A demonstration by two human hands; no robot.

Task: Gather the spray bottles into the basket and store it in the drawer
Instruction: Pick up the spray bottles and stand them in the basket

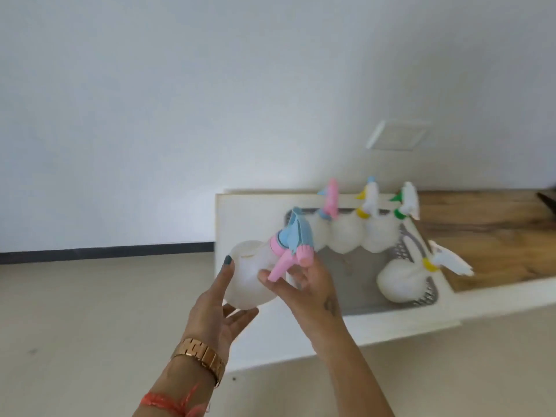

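A white spray bottle (251, 273) with a blue and pink head is held tilted, just left of the grey basket (358, 284). My left hand (219, 308) cups its body from below. My right hand (307, 281) pinches the pink trigger with its fingers. Inside the basket three bottles stand in a row along the far wall: one with a pink head (329, 203), one with a yellow collar (365, 206), one with a green collar (404, 206). Another white bottle (400, 279) with a yellow collar lies on its side at the basket's right end.
The basket sits on a white-edged surface (240, 218) next to a wooden top (493, 236). A beige floor (90, 311) and a dark skirting strip (105, 252) lie to the left. A white wall rises behind.
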